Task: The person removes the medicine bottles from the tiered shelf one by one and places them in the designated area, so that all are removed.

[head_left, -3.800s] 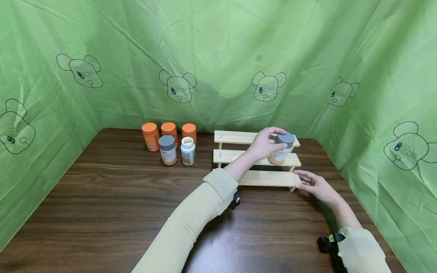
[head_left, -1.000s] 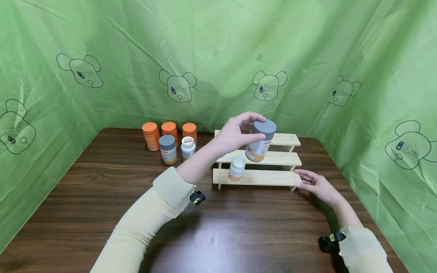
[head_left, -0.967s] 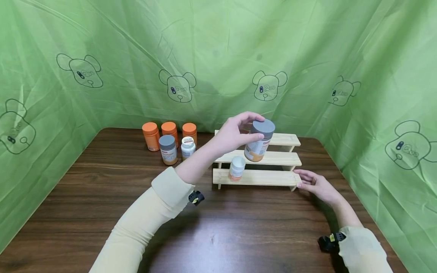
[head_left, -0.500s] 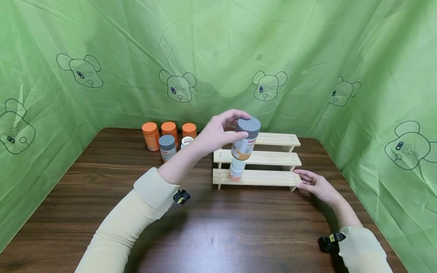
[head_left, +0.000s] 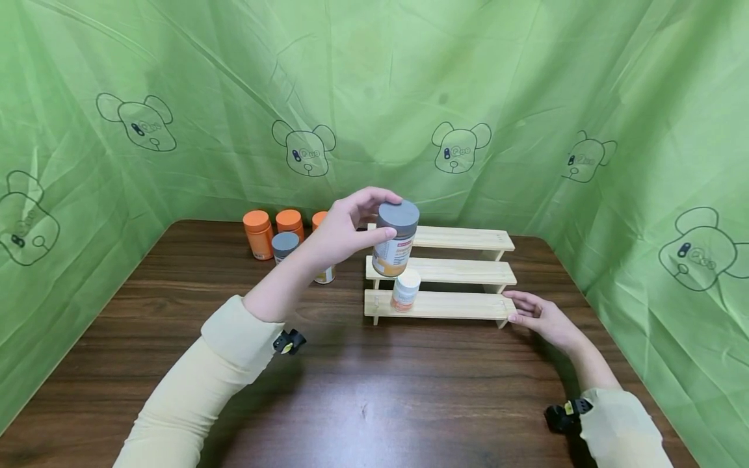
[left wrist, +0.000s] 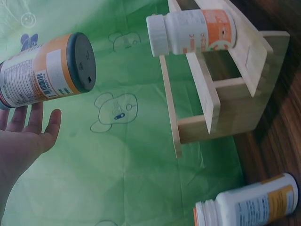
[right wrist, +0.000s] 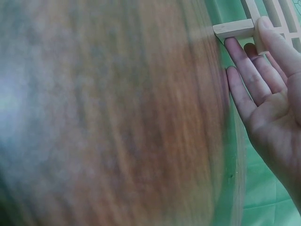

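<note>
My left hand (head_left: 351, 224) grips a grey-lidded supplement bottle (head_left: 398, 240) by its upper part, thumb in front and fingers behind. The bottle is raised and overlaps the left end of a three-tier wooden rack (head_left: 462, 303). Below it, a small white bottle (head_left: 406, 294) stands on the lowest tier, near the left end. In the left wrist view the held bottle (left wrist: 42, 70) shows its dark base and barcode. My right hand (head_left: 541, 318) holds the right end of the lowest tier; its thumb lies against the wood (right wrist: 235, 29) in the right wrist view.
Left of the rack, several bottles stand on the dark wooden table (head_left: 175, 338): orange ones (head_left: 257, 235) at the back, another grey-lidded one (head_left: 285, 243), and a white one (head_left: 326, 275) mostly behind my left forearm. A green curtain (head_left: 380, 97) encloses the table's back and sides.
My left hand has carried the grey-lidded bottle leftward from the right end of the middle tier. My left arm now covers more of the bottles at left. My right hand stays at the rack's end.
</note>
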Available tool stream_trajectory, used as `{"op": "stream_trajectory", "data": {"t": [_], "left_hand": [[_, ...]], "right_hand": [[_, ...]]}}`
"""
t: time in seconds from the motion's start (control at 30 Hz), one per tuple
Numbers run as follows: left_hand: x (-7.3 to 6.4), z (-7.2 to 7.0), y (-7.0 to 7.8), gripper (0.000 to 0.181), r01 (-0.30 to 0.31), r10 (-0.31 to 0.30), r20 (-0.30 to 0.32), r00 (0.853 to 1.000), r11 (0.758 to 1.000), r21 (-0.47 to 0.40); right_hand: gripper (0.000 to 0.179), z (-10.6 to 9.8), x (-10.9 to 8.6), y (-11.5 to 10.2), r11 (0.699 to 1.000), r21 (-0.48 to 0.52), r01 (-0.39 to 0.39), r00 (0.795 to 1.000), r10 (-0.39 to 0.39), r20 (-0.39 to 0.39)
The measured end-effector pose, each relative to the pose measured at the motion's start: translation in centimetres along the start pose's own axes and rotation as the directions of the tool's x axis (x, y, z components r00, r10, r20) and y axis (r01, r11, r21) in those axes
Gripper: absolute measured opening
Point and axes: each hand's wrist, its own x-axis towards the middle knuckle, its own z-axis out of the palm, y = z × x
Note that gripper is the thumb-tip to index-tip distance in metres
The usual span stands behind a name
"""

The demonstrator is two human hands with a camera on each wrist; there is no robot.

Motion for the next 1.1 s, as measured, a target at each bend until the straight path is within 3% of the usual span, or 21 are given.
{"op": "stream_trajectory", "data": {"t": [0.2,0.57,0.73,1.1], "left_hand": [[-0.8,-1.3,-0.9,0.041,-0.042,0.042,-0.015,0.999,0.999,-0.001],[-3.1,-3.5,-2.1,0.041,-0.012,0.013,-0.061,0.998,1.000,0.017],[-4.4,-4.4,-2.7,0.041,0.034,-0.033,-0.102,0.994,0.999,0.012],[-7.1,-7.1,-3.7,0.040,0.030,-0.024,-0.222,0.975,0.999,0.023]], "right_hand": [[0.057,0.0,0.0,0.0,1.000,0.005,0.000,1.000,0.000,-0.002],[0.056,0.1,0.0,-0.1,1.000,0.013,0.009,1.000,-0.009,0.000],[0.055,0.1,-0.1,0.1,1.000,0.010,0.008,1.000,-0.008,0.000],[0.055,0.2,-0.1,-0.1,1.000,0.010,0.009,1.000,-0.009,-0.003]]}}
